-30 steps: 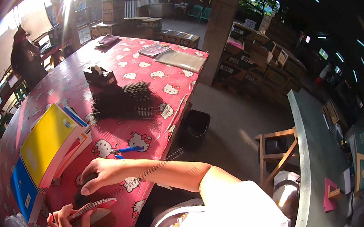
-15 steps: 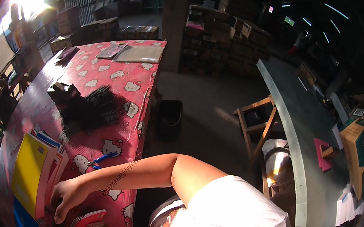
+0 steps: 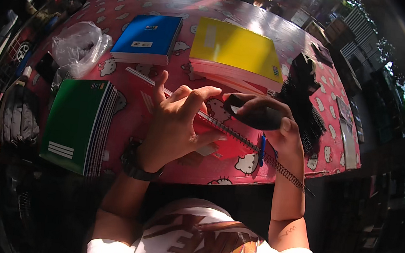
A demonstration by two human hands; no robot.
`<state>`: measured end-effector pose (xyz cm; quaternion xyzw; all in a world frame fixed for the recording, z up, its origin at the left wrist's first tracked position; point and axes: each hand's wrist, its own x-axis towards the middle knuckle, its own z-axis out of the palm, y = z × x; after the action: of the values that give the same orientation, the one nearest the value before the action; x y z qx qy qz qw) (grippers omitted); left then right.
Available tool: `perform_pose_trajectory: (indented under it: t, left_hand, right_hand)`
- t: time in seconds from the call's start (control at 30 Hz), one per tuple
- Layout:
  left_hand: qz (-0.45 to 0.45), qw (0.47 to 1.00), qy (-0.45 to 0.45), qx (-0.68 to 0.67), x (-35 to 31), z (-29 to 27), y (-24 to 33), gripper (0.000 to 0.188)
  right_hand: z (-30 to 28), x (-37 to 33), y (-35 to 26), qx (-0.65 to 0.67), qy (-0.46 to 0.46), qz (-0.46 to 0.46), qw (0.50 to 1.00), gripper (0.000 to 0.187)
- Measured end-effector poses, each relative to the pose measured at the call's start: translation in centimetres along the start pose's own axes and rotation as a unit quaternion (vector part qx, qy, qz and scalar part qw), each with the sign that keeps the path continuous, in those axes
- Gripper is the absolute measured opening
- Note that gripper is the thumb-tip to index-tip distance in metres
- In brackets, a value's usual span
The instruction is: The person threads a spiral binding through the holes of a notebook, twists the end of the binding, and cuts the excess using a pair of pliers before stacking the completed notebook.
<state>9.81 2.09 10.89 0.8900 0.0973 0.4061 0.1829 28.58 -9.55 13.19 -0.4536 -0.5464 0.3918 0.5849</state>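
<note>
Head view: blue notebooks (image 3: 148,34) and yellow notebooks (image 3: 234,50) lie beyond the red notebook (image 3: 232,148).

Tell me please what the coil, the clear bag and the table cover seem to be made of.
Coil: dark wire in thin, even loops, metal or plastic, I cannot tell. Clear bag: thin, glossy plastic, being see-through and crumpled with highlights. Table cover: probably smooth plastic sheet, since light glares off it.
</note>
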Motion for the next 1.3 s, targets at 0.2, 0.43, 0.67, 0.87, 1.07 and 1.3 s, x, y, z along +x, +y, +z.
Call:
perform_pose_trajectory:
  t: [0.2,0.43,0.67,0.87,1.07,1.3]
  left_hand:
    - [-0.018,0.999,0.001,-0.043,-0.4,0.0,0.3,0.088]
    - [-0.021,0.98,0.171,0.098,-0.8,-1.3,-2.1,0.096]
    - [-0.181,0.859,0.211,-0.431,-2.3,-0.3,-9.2,0.068]
    - [-0.245,0.804,0.139,-0.524,-2.2,-1.2,-7.5,0.061]
    - [-0.174,0.826,0.238,-0.481,-2.3,0.0,-7.4,0.065]
    - [-0.197,0.853,0.258,-0.408,-2.8,0.4,-7.4,0.06]
  right_hand:
    - [0.5,0.2,-0.9,-0.036,0.002,0.002,0.999,0.055]
    - [0.5,0.8,-0.4,-0.058,0.002,0.025,0.998,0.054]
    - [1.4,1.9,-0.7,-0.091,-0.034,0.05,0.994,0.057]
    - [1.5,3.3,-0.1,-0.267,0.01,0.145,0.953,0.073]
    - [1.1,4.2,0.4,-0.22,-0.024,0.117,0.968,0.066]
    - [1.7,6.1,0.7,-0.284,-0.043,0.158,0.945,0.065]
